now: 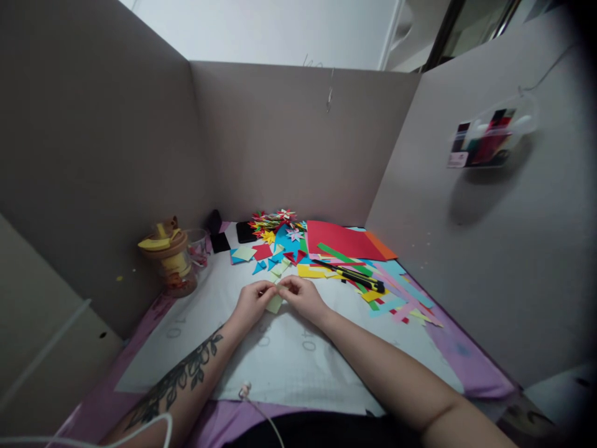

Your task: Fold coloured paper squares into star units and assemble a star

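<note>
A small pale green piece of paper (275,303) is held between both hands over a white cutting mat (289,354). My left hand (252,302) pinches its left edge with closed fingers. My right hand (302,295) pinches the top right edge, fingers curled together. Just beyond the hands lie several coloured paper scraps and triangles (268,255). A pile of folded paper stars (275,222) sits at the far edge of the mat.
A yellow and black utility knife (357,277) lies on paper strips at right, beside red paper sheets (342,241). A lidded jar (171,261) stands at left. Two dark phones (233,236) rest near the back. Grey cardboard walls (289,137) enclose the desk.
</note>
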Motion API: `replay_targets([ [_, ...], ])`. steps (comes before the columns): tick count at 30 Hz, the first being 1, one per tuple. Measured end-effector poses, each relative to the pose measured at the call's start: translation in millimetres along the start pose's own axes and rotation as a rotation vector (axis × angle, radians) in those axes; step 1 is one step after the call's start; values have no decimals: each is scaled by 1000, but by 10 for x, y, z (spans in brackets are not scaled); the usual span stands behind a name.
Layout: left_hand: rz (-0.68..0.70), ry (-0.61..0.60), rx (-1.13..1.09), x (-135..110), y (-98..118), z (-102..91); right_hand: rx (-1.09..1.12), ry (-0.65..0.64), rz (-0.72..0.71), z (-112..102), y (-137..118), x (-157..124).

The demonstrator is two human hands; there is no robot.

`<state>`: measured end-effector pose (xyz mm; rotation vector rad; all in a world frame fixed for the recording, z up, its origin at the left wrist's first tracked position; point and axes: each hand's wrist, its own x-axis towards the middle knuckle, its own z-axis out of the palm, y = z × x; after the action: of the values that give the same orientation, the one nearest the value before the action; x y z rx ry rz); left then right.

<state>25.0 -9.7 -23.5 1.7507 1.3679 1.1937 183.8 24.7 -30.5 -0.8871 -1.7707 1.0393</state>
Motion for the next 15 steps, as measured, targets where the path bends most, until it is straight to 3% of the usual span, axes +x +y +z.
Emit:
replay_targets([
  [4, -21, -42, 74, -16, -14, 8, 187, 68, 97, 10, 29, 41],
  [9, -100, 22, 126, 26, -62, -9, 275, 141, 126, -38, 39, 92],
  [12, -108, 15, 138, 36, -51, -31, 297, 100, 129, -46, 35, 94],
  [15, -73, 7, 175, -15, -27, -52, 181, -14, 128, -22, 25, 51],
])
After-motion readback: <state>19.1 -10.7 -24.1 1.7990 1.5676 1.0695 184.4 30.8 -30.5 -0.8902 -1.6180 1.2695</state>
